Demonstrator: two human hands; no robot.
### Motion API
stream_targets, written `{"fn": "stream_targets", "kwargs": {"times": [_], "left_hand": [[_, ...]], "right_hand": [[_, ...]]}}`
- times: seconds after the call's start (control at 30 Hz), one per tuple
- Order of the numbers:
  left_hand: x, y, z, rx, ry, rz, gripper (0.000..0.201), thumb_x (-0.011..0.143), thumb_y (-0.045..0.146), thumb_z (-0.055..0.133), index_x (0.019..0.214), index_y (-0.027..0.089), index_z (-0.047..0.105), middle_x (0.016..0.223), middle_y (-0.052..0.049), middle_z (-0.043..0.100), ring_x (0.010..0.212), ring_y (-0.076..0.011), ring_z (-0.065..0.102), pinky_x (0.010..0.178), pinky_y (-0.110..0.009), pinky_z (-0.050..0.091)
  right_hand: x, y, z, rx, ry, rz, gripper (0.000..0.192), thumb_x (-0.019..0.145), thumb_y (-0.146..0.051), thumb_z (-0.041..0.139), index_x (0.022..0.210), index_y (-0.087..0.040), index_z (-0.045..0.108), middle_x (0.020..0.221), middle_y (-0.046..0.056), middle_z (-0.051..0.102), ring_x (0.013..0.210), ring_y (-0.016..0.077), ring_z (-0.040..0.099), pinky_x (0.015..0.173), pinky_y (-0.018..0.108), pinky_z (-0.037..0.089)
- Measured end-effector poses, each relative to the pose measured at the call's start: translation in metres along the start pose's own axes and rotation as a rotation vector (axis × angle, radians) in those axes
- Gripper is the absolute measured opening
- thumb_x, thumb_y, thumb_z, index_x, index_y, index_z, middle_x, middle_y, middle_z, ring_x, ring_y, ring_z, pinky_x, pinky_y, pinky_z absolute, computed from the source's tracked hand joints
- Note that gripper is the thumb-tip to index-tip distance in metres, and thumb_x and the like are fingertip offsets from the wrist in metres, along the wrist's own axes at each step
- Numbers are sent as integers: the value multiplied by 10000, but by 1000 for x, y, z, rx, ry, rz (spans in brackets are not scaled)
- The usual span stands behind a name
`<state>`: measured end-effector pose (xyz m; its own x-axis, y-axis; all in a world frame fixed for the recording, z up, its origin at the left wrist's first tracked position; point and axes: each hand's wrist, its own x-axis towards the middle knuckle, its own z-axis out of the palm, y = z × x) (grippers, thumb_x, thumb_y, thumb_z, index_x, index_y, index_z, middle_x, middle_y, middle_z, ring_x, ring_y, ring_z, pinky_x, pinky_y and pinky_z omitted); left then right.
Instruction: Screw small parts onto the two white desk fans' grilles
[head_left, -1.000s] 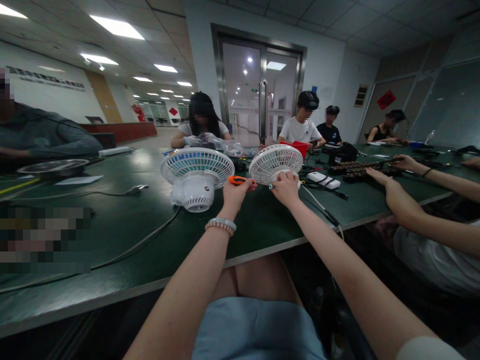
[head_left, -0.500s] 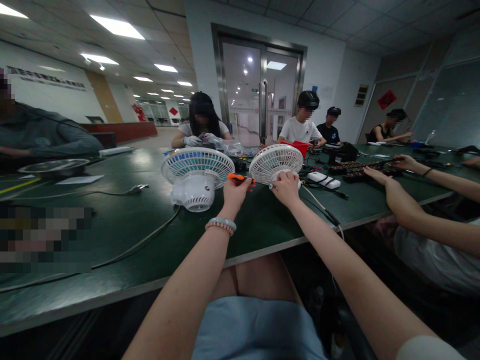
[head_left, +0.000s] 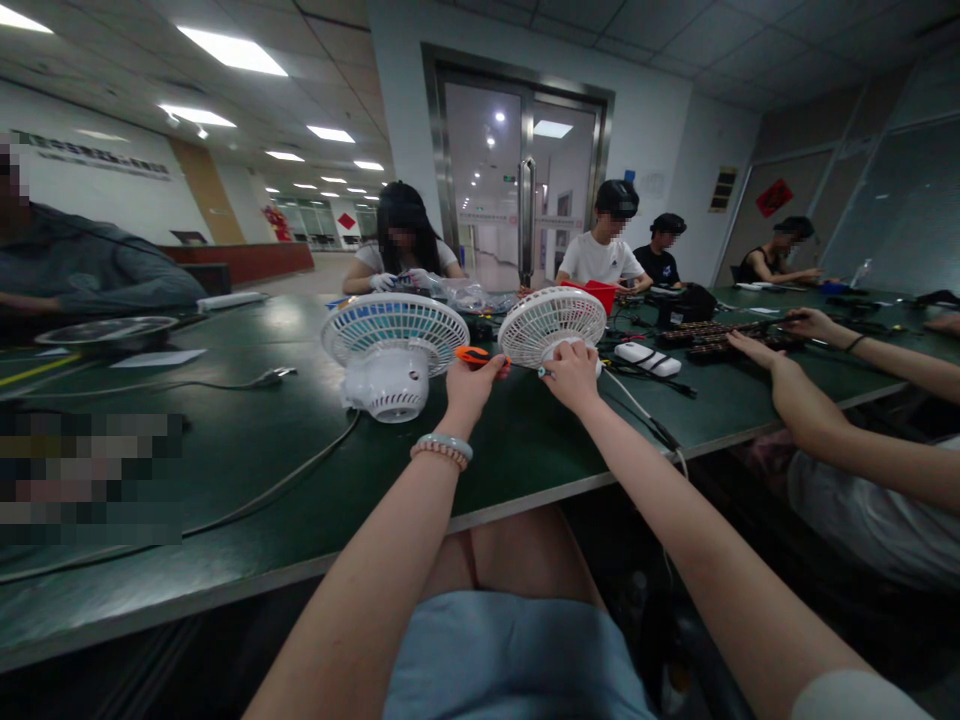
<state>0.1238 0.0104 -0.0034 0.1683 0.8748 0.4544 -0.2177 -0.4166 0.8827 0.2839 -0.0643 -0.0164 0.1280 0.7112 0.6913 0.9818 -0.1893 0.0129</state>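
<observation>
My left hand (head_left: 471, 387) is closed around an orange-handled screwdriver (head_left: 474, 355), whose shaft runs right toward the back of a small white desk fan (head_left: 551, 322). My right hand (head_left: 571, 376) grips that fan's rear motor housing, and a small blue-tipped part shows at its fingers. The fan lies tilted with its round grille facing away from me. A second white fan (head_left: 394, 350) with blue blades stands just left of my left hand on the dark green table (head_left: 247, 450).
A grey cable (head_left: 285, 480) trails from the left fan across the table. A neighbour's hands (head_left: 757, 352) rest on black parts at my right. Other people sit at the far side. A white power strip (head_left: 649, 359) lies behind the right fan.
My hands and the screwdriver hold almost still; the orange handle has shifted only slightly.
</observation>
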Motion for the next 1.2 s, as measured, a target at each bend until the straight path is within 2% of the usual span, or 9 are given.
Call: {"fn": "stream_targets", "kwargs": {"times": [0.17,0.33,0.4,0.53,0.77,0.93,1.07,1.2], "left_hand": [[-3,4,2,-27,-34,-7,238,573,270,721,691,108,593,612,-41,629,566,-145,604,620,-316,528],[-4,5,3,-92,-69,-16,378,561,204,710,906,109,589,658,-16,636,596,-134,611,642,-309,518],[-5,5,3,-82,-92,-16,393,566,200,702,933,103,599,670,-19,639,595,-125,606,647,-299,512],[-6,5,3,-71,-116,-5,297,568,211,697,828,84,630,666,-34,640,583,-116,596,624,-275,506],[-7,6,2,17,-69,-41,258,571,287,713,695,87,607,579,-51,622,533,-146,605,570,-298,523],[-9,9,3,44,-113,-19,258,584,293,707,686,116,549,566,-35,617,534,-164,618,535,-302,524],[-9,9,3,42,-131,10,250,598,296,696,677,125,531,558,-22,606,532,-160,616,537,-299,525],[-10,8,2,50,-141,27,249,606,306,689,682,134,526,548,-11,598,529,-154,612,529,-287,518]], "right_hand": [[0,-1,-1,2,-9,7,228,812,-378,508,864,-251,691,1032,87,508,1012,261,309,818,416,205],[0,0,-1,4,7,-1,216,805,-379,520,849,-250,687,1019,77,513,1003,256,315,816,410,206],[0,0,-2,3,8,-5,213,805,-379,521,847,-250,685,1017,74,514,1004,256,313,817,410,205],[0,0,-3,-2,-8,-6,216,809,-376,516,856,-249,684,1027,77,511,1014,259,306,818,411,203],[0,-1,-5,-3,-14,5,225,809,-384,515,864,-256,692,1026,77,510,1012,257,310,821,410,206],[0,-1,-5,-1,-15,3,235,811,-384,507,870,-252,692,1028,84,510,1009,260,315,816,411,209],[-1,-2,-5,11,-9,-6,287,777,-467,534,889,-252,688,1032,80,506,1018,269,314,821,416,206],[-2,-3,-5,17,-7,6,344,800,-498,483,903,-243,690,1036,90,505,1017,271,317,820,416,206]]}}
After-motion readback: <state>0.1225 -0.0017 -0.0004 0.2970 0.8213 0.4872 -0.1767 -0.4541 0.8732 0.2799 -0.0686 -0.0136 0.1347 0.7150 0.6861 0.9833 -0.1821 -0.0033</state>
